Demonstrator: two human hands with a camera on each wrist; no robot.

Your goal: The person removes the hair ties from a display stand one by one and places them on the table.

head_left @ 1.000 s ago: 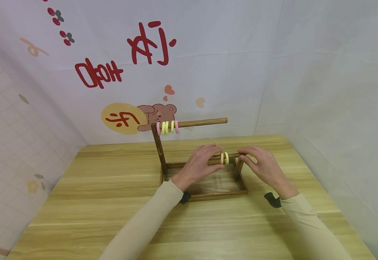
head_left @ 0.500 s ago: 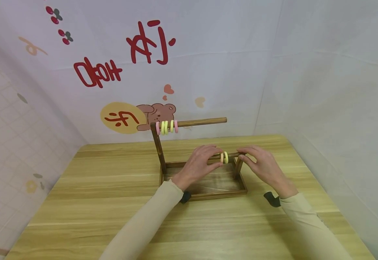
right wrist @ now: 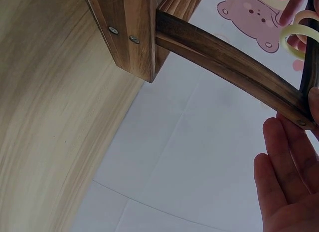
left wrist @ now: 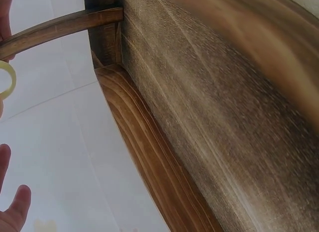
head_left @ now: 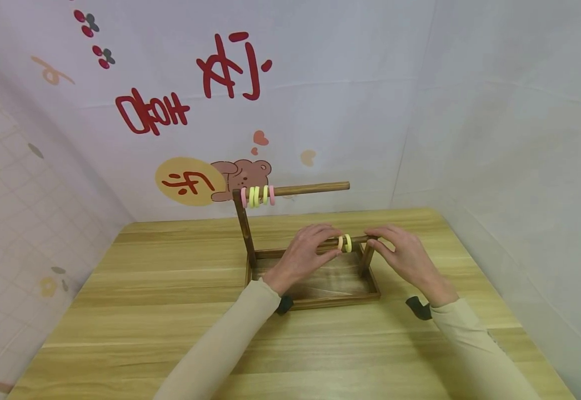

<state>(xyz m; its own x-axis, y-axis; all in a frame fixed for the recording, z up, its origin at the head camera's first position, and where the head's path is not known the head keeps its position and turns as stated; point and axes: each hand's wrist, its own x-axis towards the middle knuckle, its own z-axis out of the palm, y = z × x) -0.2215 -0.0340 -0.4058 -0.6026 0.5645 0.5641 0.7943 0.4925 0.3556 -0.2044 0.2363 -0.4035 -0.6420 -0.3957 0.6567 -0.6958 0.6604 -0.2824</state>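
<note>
A dark wooden rack [head_left: 244, 228] stands on the table, with a long upper bar and a shorter lower one. My left hand [head_left: 302, 253] pinches a pale orange ring [head_left: 340, 243] threaded on the lower bar. Just right of it on that bar hangs a yellow ring [head_left: 348, 243], which also shows in the left wrist view. With thumb and fingers, my right hand [head_left: 407, 255] grips the rack's right end, where the lower bar meets its short post [right wrist: 229, 62]. Several pink and yellow rings [head_left: 256, 196] hang near the left end of the upper bar.
The rack's shallow tray base [head_left: 335, 301] rests on the wood-grain table [head_left: 180, 328]. A white printed cloth [head_left: 340, 100] hangs close behind the table. The upper bar [head_left: 315, 189] juts out to the right, above and behind both hands.
</note>
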